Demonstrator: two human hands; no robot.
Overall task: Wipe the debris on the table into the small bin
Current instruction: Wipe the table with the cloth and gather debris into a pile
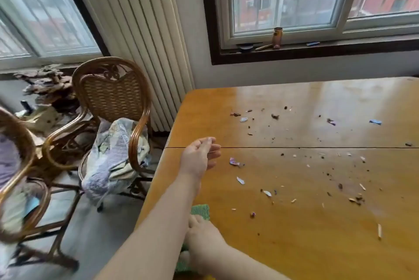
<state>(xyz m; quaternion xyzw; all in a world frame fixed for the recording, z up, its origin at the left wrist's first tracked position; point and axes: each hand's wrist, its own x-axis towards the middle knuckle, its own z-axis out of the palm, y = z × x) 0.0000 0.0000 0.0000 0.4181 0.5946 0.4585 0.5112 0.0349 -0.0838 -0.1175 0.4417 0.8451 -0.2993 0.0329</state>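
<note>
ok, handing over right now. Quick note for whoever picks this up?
Left hand: open, empty, over the left edge of the table.
Right hand: resting on the green cloth at the near edge; can't tell if it grips it.
Debris: scattered across the tabletop, nothing gathered.
Small bin: not in view.
Left to do: wipe all of it into the bin.
</note>
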